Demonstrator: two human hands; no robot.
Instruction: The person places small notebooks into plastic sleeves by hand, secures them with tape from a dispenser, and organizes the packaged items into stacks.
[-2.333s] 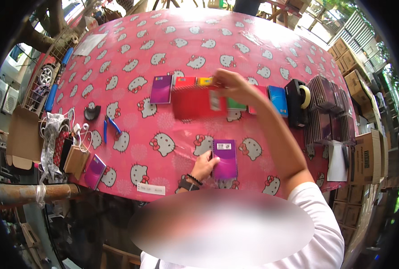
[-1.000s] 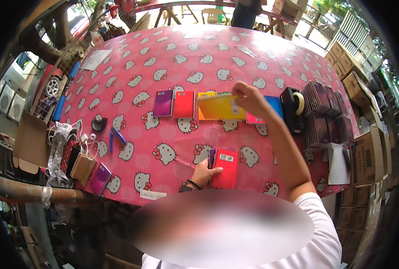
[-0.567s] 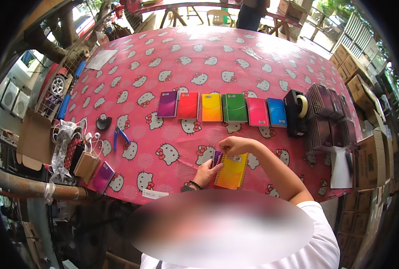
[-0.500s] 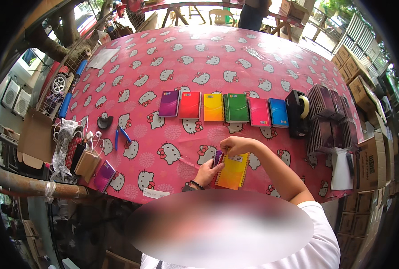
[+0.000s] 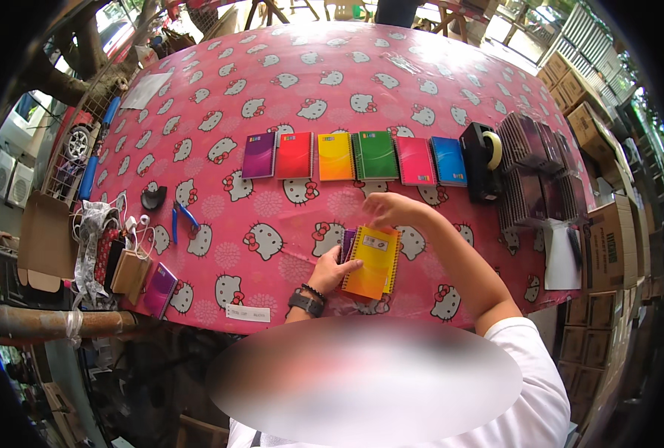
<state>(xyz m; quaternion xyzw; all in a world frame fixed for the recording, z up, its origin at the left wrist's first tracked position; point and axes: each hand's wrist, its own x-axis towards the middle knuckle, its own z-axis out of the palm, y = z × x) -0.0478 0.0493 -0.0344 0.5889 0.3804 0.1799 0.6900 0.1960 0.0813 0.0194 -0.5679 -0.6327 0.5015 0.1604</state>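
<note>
Evidently holding a yellow notebook (image 5: 375, 263) over a purple notebook (image 5: 348, 240) in left fingers (image 5: 353, 266), presumably against sliding; just beyond, parting right fingers (image 5: 377, 217) loosely, gripping nothing visible.

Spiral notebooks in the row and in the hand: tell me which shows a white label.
The yellow spiral notebook, topmost in the left hand; its label faces up, while none of the six notebooks in the row shows one.

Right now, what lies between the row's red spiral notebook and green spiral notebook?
In the head view, a yellow spiral notebook lies between the red notebook and green notebook.
</note>
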